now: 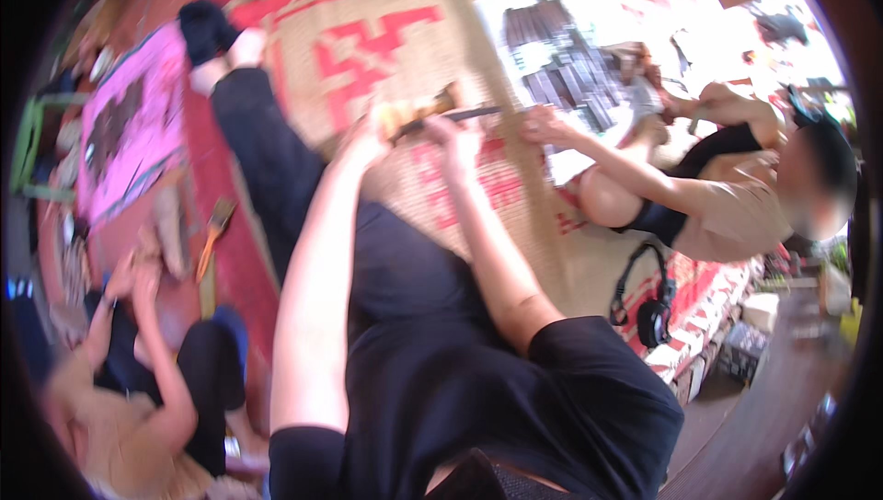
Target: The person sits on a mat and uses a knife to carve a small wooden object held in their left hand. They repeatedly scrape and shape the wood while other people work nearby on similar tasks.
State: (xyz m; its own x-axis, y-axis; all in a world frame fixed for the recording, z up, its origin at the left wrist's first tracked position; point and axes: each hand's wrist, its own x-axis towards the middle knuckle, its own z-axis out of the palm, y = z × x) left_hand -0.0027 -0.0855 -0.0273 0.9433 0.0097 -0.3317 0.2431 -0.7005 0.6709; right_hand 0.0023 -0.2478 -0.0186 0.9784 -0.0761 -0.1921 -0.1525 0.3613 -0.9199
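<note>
Over the patterned mat, my left hand (366,139) is closed around a yellowish, wooden-looking piece (397,116) whose browner, wider end (449,97) points away to the right. Motion blur hides its exact kind. Just to the right, my right hand (457,143) pinches a thin dark strip (484,113). The strip runs from beside my left hand out past my right fingers. Its far tip lies close to another person's hand (548,125); whether they touch, I cannot tell.
Many dark strips (561,58) lie on a white sheet at the upper right, beside a seated person. Black headphones (654,316) rest on the mat (386,49). At left are a pink sheet (152,86) with dark pieces, a wooden-handled brush (214,235) and another person working.
</note>
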